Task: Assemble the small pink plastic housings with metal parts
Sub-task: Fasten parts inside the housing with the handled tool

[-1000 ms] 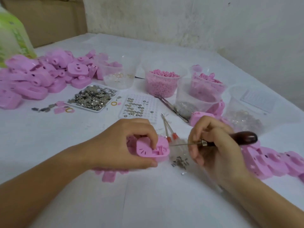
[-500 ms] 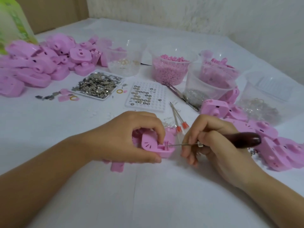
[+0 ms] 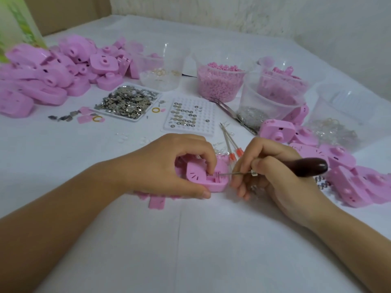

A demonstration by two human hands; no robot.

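Observation:
My left hand [image 3: 169,166] grips a small pink housing [image 3: 203,178] on the white table, thumb along its near edge and fingers curled over its top. My right hand [image 3: 273,174] holds an awl with a dark wooden handle [image 3: 311,166]. Its thin metal tip [image 3: 232,173] pokes into the open compartment at the housing's right end. A white tray of small metal plates [image 3: 127,102] and a white grid tray of round metal discs [image 3: 188,117] lie behind my hands.
Pink housings are heaped at the back left [image 3: 53,70] and at the right [image 3: 349,182]. Clear tubs hold pink pellets [image 3: 220,83], pink parts [image 3: 279,87] and springs [image 3: 338,125]. Two red-tipped pins [image 3: 230,144] and tweezers [image 3: 232,115] lie nearby. Loose pink pieces [image 3: 156,201] sit under my left hand.
The awl tip has moved left into the housing's compartment, and my left fingers have shifted down onto it. The view has tilted slightly downward.

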